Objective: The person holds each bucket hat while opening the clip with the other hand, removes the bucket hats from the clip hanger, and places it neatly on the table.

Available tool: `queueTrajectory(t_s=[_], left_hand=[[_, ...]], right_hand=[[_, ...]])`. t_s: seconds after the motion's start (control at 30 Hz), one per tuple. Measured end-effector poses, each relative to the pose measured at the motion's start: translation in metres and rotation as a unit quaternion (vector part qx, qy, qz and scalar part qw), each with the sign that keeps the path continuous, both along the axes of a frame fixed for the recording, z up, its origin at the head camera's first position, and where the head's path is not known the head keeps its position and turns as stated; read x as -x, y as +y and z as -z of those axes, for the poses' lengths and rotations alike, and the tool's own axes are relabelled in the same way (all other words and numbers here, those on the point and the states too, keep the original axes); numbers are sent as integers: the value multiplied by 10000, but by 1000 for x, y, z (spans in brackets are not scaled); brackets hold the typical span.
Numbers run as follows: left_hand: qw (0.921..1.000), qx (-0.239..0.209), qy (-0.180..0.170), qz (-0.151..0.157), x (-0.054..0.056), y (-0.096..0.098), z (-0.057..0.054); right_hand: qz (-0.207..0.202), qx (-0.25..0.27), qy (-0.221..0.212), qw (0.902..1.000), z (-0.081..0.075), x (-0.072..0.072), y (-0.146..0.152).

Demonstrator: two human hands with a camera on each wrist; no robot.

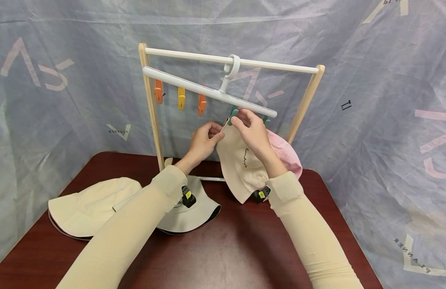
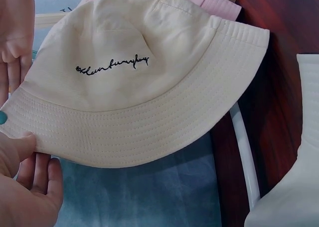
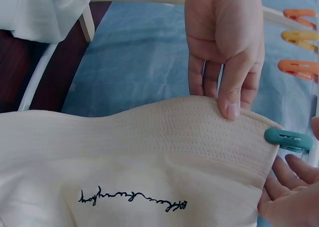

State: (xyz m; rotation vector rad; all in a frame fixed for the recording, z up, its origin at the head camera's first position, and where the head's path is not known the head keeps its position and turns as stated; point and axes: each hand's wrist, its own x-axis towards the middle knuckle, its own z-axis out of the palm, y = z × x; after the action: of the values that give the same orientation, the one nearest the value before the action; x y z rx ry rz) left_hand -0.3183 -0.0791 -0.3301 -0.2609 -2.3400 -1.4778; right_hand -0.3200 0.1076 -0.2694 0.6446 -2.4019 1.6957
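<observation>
A cream bucket hat point(image 1: 237, 154) with dark script lettering hangs below the white hanger point(image 1: 208, 91), its brim edge up at a green clip point(image 3: 288, 139). My left hand point(image 1: 203, 140) pinches the brim between thumb and fingers, a little left of that clip. The clip's tip bites on the brim in the right wrist view. My right hand point(image 1: 252, 130) is at the clip, thumb and fingers spread on either side of it and slightly apart from it. Behind the cream hat hangs a pink hat point(image 1: 286, 152), partly hidden by my right hand and the cream hat.
Orange and yellow clips point(image 1: 181, 98) hang along the hanger's left half. The tilted hanger hooks over the rack's top bar point(image 1: 187, 55). A cream hat point(image 1: 96, 204) and a pale grey hat point(image 1: 190, 212) lie on the dark red table point(image 1: 223, 257), partly behind my left sleeve.
</observation>
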Motion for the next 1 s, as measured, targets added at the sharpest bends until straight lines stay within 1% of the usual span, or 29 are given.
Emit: queueTrajectory(t_s=[0.17, 0.33, 0.47, 0.57, 0.67, 0.7, 0.9, 1.0], left_hand=[[10000, -36, -37, 37, 0, 0, -1], [10000, -60, -20, 66, -1, 0, -2], [10000, -43, -15, 46, -1, 0, 0], [10000, -25, 0, 41, 0, 1, 1], [10000, -29, 1, 59, 0, 3, 1], [10000, -34, 1, 69, 0, 3, 1], [9999, -65, -4, 77, 1, 6, 2], [9999, -85, 6, 57, 1, 6, 2]], right_hand=[[-165, 256, -379, 9988, -5, 3, -1], [-278, 771, -730, 9940, -9, 6, -2], [-324, 1262, -1038, 9860, -9, 9, -5], [-409, 1661, -1252, 9773, -9, 12, -6], [-467, 1950, -1400, 9696, -8, 14, -6], [-482, 2024, -1426, 9677, -8, 15, -6], [-588, 2159, -1512, 9628, -8, 18, -5], [-697, 2274, -1700, 9563, -7, 19, -3]])
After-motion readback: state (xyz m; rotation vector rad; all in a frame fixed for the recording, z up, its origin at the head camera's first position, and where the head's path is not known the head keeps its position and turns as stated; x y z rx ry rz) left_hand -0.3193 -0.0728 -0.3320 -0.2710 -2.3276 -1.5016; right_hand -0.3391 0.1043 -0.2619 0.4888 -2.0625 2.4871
